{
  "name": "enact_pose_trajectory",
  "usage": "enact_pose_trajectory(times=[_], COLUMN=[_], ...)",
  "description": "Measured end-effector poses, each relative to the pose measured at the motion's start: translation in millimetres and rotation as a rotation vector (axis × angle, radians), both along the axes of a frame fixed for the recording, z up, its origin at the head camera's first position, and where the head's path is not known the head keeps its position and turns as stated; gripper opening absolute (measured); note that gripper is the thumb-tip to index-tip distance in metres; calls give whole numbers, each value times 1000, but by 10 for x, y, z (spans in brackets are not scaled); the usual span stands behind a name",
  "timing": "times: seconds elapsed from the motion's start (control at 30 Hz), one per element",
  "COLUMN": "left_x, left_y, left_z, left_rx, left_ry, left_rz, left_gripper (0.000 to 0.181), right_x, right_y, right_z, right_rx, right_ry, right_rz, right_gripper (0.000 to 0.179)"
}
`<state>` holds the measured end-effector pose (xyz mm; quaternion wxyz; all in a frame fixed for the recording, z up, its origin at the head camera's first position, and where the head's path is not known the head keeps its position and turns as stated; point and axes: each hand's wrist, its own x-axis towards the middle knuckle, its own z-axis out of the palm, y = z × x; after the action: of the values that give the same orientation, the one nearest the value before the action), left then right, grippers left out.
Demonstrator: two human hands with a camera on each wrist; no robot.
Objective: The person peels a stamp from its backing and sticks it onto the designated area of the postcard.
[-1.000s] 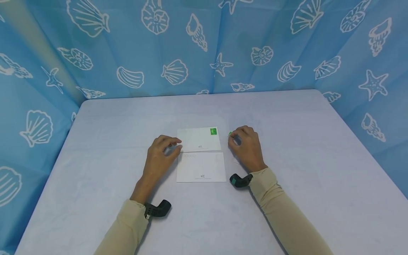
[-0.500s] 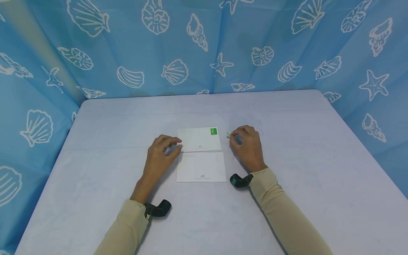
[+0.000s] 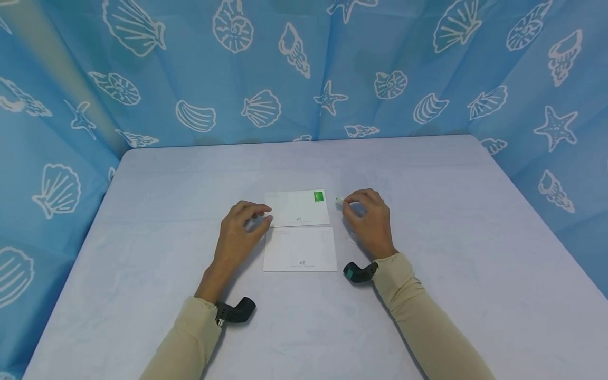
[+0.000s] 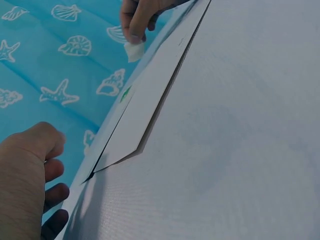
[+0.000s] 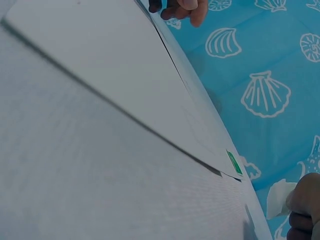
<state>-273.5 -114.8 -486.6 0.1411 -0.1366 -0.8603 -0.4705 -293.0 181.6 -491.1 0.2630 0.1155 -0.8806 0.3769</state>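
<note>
Two white envelopes lie on the table, one behind the other. The far envelope [image 3: 290,208] bears a green stamp [image 3: 318,196] at its upper right corner; the near envelope [image 3: 299,250] shows faint small printing. My right hand [image 3: 372,219] is just right of the far envelope, pinching a small stamp [image 3: 339,201] between thumb and forefinger. Its pale side shows in both wrist views, and a trace of green in the head view. My left hand [image 3: 237,232] is at the left edges of the envelopes, thumb and fingers loosely bent, holding nothing.
A white cloth covers the table [image 3: 166,200]. Behind it and along both sides hangs a blue curtain [image 3: 190,68] printed with white shells and starfish. A black wrist camera [image 3: 236,310] sits at the left cuff, another camera [image 3: 360,272] at the right.
The stamp in my right hand has shifted slightly left and turned, from showing a bit of green to mostly its pale side. The left hand and both envelopes have stayed put.
</note>
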Motion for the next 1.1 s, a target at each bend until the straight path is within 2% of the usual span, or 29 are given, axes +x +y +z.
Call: enact_pose_trajectory(times=[0.23,0.47,0.57,0.8,1.1], left_x=[8,-1,-9,-13,-54], left_y=[-4,-38,-40,-42,38], left_z=[6,53,87,180,356], left_rx=[16,73,82,85,80], left_ry=[17,83,95,69,130], left_rz=[6,-9,-15,-1,-36], left_gripper=[19,19,18,20,21], right_x=[15,-30,-34,-29,-16], right_y=[-19,-48,-50,-61,-85], right_z=[17,58,86,154,257], right_rx=[-33,-46,-49,-77,-76], right_ry=[15,37,31,40,55], right_rz=[23,36,26,58,77], right_gripper=[5,5,5,6,8])
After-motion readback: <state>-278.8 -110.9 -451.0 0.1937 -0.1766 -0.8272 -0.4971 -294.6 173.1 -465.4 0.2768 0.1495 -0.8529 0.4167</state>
